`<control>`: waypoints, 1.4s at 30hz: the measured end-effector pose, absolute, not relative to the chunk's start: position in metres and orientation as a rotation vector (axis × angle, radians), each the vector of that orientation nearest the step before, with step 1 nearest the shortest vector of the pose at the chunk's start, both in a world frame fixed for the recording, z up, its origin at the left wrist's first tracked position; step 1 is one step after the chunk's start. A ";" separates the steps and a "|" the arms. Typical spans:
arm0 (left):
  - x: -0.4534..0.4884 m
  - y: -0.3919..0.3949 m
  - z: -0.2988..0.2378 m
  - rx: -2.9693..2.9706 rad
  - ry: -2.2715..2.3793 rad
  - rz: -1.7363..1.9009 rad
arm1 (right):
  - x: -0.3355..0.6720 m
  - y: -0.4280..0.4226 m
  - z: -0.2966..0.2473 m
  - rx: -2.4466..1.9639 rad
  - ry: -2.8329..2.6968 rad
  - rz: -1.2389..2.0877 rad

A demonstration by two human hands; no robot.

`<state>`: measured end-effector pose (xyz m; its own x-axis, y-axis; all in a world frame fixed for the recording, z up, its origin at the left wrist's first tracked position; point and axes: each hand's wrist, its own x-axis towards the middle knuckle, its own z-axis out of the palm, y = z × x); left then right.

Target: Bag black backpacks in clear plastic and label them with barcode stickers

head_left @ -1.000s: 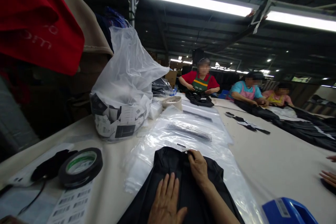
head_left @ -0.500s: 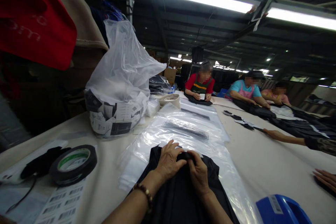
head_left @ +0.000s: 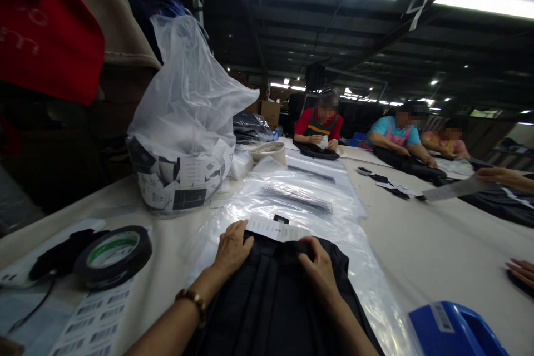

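Note:
In front of me a black fabric article point(head_left: 267, 295) with long raised seams lies on clear plastic bags point(head_left: 287, 183); whether it is a garment or a bag, I cannot tell. White printed hang tags point(head_left: 277, 229) stretch across its top edge, and a small black label point(head_left: 281, 218) sticks up behind them. My left hand point(head_left: 232, 247), a beaded bracelet at its wrist, grips the top left corner beside the tags, thumb on the fabric. Bent fingers of my right hand point(head_left: 317, 264) pinch the top edge near the tags' right end.
A clear sack of tags point(head_left: 179, 178) stands left. Nearer are black tape point(head_left: 112, 256) and barcode stickers point(head_left: 94, 322). A blue plastic object point(head_left: 456, 328) sits at right. Several co-workers handle black articles; a co-worker's hand point(head_left: 504, 178) holds a pale strip, another hand point(head_left: 521, 272) rests nearby.
My hands have moved apart, the left one leftward, and the tags now lie spread across the top edge. At right, a co-worker's hand has lifted a pale strip.

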<state>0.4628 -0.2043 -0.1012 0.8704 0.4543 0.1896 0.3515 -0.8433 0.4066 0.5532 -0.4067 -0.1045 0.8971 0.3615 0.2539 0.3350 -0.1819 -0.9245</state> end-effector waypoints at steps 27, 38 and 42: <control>0.477 -0.176 -0.026 3.119 -0.305 0.618 | 0.579 -0.347 -0.050 -1.671 -0.925 0.268; 0.476 -0.186 -0.048 1.785 0.415 0.602 | 0.561 -0.323 -0.067 -1.575 -0.688 0.105; 0.473 -0.195 -0.062 1.484 0.468 0.353 | 0.560 -0.324 -0.058 -1.476 -0.598 0.136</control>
<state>0.4732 -0.1955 -0.0621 0.8619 0.5003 -0.0823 0.0583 0.0635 0.9963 0.5602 -0.3243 -0.0579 0.8485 0.4405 0.2933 0.2702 0.1161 -0.9558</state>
